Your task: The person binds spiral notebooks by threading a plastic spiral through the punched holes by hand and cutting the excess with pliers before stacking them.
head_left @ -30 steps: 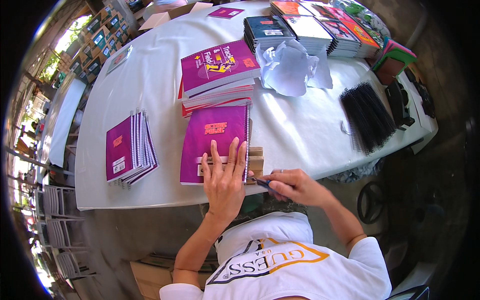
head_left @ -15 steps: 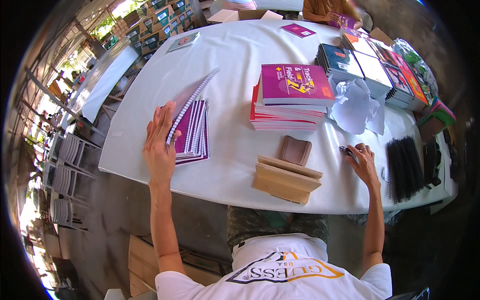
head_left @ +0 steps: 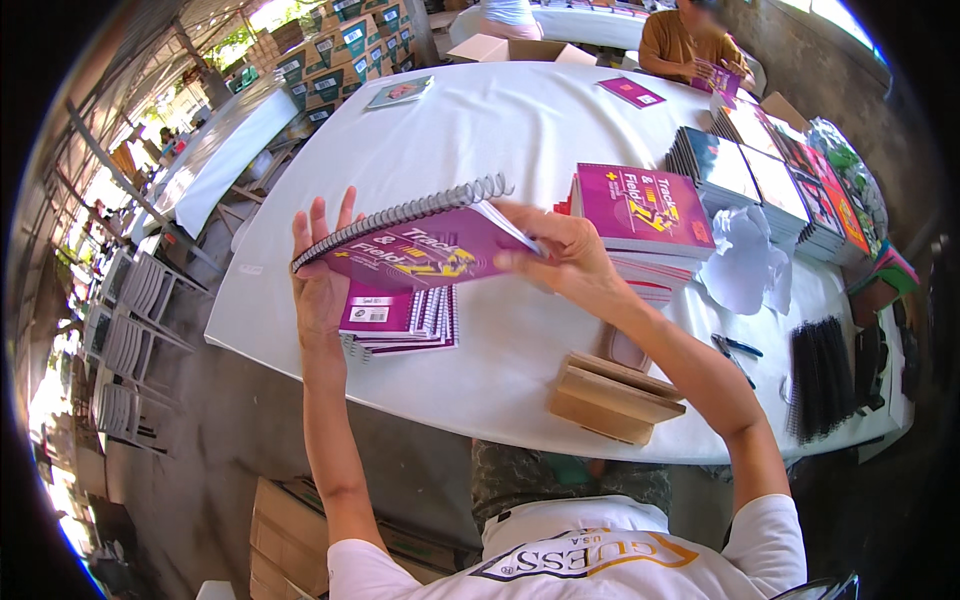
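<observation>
Since the frame half a second earlier, a purple spiral-bound notebook [head_left: 420,250] has been lifted off the low pile at the left and is now held in the air above the counter [head_left: 480,130], and the right hand, which lay near the pen at the counter's front edge, has been brought across to it. The left hand [head_left: 320,285] is seen at the notebook's left end, its fingers upright behind the cover and its grip closed on that end. The right hand [head_left: 560,255] is clamped on the notebook's right edge, with the thumb on top of the pages. The wire spiral runs along the upper, far edge of the notebook, which is tilted with its printed cover toward the camera. Directly below it, a small pile of like purple notebooks [head_left: 400,318] is left lying on the white counter. To the right, a taller stack of purple notebooks [head_left: 640,215] is shown, with a crumpled white plastic sheet [head_left: 745,265] beside it and rows of dark-covered books [head_left: 760,175] behind. Near the front edge, a wooden block jig [head_left: 610,395], a pen [head_left: 738,347] and a bundle of black binding spirals [head_left: 825,375] are laid out. Across the counter, another person in an orange shirt [head_left: 690,40] is seated.
</observation>
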Tool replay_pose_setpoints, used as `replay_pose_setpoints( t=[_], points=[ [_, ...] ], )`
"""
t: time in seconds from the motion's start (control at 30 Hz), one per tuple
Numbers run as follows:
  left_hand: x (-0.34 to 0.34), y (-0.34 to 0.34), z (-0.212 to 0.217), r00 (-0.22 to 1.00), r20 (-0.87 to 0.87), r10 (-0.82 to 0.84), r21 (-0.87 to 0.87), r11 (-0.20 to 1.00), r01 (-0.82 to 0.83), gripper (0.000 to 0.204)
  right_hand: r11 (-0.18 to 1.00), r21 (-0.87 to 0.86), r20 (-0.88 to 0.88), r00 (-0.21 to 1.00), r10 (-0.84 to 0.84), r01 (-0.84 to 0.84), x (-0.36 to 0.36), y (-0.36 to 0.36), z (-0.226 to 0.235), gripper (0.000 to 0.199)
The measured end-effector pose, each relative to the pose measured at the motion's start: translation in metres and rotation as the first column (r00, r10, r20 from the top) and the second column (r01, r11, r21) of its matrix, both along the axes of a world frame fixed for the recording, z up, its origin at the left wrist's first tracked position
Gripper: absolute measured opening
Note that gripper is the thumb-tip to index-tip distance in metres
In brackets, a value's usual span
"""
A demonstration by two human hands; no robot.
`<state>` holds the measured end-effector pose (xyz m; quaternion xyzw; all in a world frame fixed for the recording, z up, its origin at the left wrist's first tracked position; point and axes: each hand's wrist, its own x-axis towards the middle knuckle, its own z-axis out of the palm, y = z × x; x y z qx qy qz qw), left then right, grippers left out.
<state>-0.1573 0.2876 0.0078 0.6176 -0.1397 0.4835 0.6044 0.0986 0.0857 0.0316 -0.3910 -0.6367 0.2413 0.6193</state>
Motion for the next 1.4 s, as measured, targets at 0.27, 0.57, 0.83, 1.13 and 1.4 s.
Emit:
replay_pose_setpoints(
  t=[0.27, 0.57, 0.83, 1.13, 1.4],
  points=[
    [-0.066, 0.097, -0.022, 0.814, -0.574, 0.093, -0.32, 0.889, -0.327, 0.079, 0.972, 0.234, 0.64, 0.757, -0.134, -0.026, -0.071, 0.071, 0.009, 0.028],
    [-0.059, 0.096, -0.067, 0.616, -0.785, -0.071, -0.319, 0.898, -0.303, 0.088, 0.761, 0.001, 0.516, 0.652, -0.556, 0.648, 0.118, -0.011, 0.025, 0.018],
    [-0.05, 0.119, -0.075, 0.217, -0.786, 0.579, 0.379, 0.729, -0.57, 0.076, 0.173, -0.62, 0.59, 0.6, -0.541, 0.766, 0.258, -0.077, -0.03, 0.064],
    [0.14, -0.079, -0.013, 0.546, -0.434, 0.717, 0.515, 0.694, -0.503, 0.083, 0.328, -0.176, 0.428, 0.373, -0.823, 0.928, 0.224, -0.114, -0.011, 0.031],
    [0.174, -0.194, 0.031, 0.836, -0.496, -0.234, -0.144, 0.972, 0.187, 0.038, 0.543, -0.104, -0.087, 0.536, -0.84, 0.833, 0.049, -0.245, -0.033, 0.016]
  ],
)
